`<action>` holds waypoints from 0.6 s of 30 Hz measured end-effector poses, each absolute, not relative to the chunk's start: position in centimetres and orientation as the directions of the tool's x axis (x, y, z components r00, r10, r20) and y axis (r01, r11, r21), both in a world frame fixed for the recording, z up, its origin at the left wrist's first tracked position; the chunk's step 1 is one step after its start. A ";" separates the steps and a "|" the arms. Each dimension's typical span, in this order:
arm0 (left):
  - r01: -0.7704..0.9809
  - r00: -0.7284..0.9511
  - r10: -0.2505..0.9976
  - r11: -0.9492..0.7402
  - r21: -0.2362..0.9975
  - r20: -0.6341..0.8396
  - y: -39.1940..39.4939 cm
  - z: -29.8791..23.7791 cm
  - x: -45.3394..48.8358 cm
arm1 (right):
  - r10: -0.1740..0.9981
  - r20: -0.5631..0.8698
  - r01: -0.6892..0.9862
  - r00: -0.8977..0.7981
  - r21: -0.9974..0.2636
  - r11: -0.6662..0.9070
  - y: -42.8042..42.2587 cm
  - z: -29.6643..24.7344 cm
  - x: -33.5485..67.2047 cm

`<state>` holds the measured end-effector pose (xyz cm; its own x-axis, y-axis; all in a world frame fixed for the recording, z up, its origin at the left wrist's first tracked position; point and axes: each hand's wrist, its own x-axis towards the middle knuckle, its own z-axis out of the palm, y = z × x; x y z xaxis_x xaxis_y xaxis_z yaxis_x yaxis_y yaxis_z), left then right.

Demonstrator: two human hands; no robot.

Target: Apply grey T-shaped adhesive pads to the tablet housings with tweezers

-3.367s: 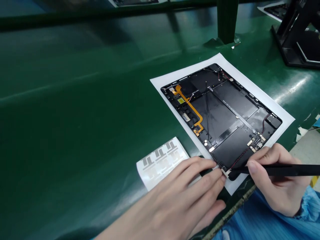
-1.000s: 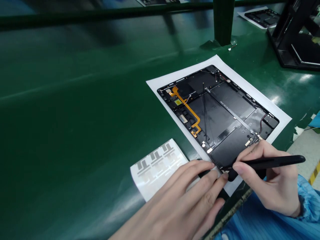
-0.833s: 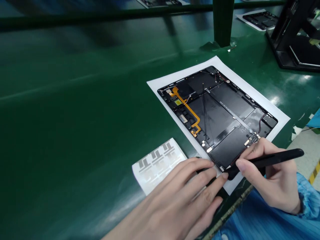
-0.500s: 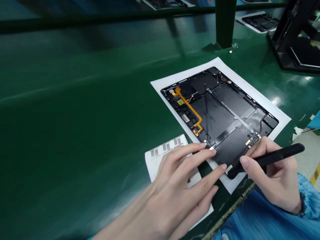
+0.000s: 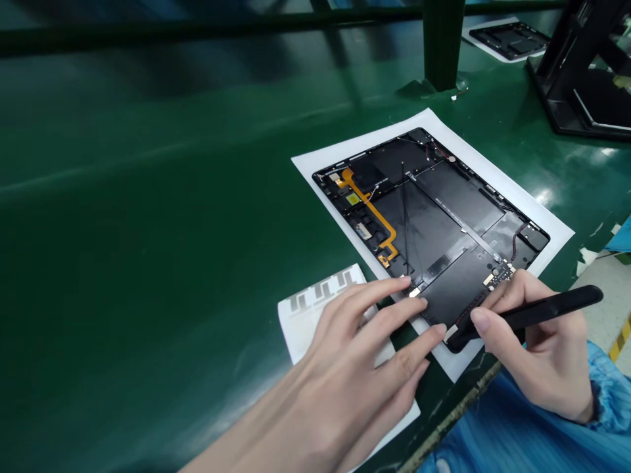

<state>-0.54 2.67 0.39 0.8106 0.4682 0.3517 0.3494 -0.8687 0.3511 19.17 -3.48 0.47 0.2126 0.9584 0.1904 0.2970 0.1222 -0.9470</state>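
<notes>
Black tablet housing (image 5: 434,223), inner side up, lies on a white paper sheet (image 5: 454,368) on the green bench mat (image 5: 148,230). Inside its shallow tray: an orange flex cable (image 5: 382,220) down the left side, a yellow square (image 5: 352,198) beside it, a grey ribbon cable (image 5: 476,236) running to a small circuit board (image 5: 499,274) near the right-hand edge, and a dark red wire (image 5: 470,307) leading from there toward the near corner. Pale strip (image 5: 450,334) at that corner.

Left hand (image 5: 340,374) spread, fingers apart, tips along the housing's near-left edge, one just at the strip; palm over a white liner sheet (image 5: 305,322) bearing grey cut shapes. Right hand (image 5: 537,348) pinched on a slim black tool (image 5: 557,307), likely tweezers; its working tip is hard to make out against the black. Far right: second housing (image 5: 510,41) on white paper, next to a black stand (image 5: 566,98).
</notes>
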 end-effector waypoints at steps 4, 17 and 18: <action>0.269 0.873 0.366 -0.913 0.307 0.323 3.3 0.4 -0.9 | 0.940 0.295 0.322 0.169 -0.918 0.231 -3.6 0.1 18.9; 0.384 0.792 0.496 -0.858 0.341 0.356 1.7 -1.0 -0.5 | 0.885 0.456 0.401 0.101 -0.832 0.383 -3.2 0.1 18.8; 0.385 0.792 0.497 -0.858 0.341 0.355 1.7 -1.1 -0.5 | 0.888 0.449 0.384 0.104 -0.841 0.380 -3.2 0.0 18.9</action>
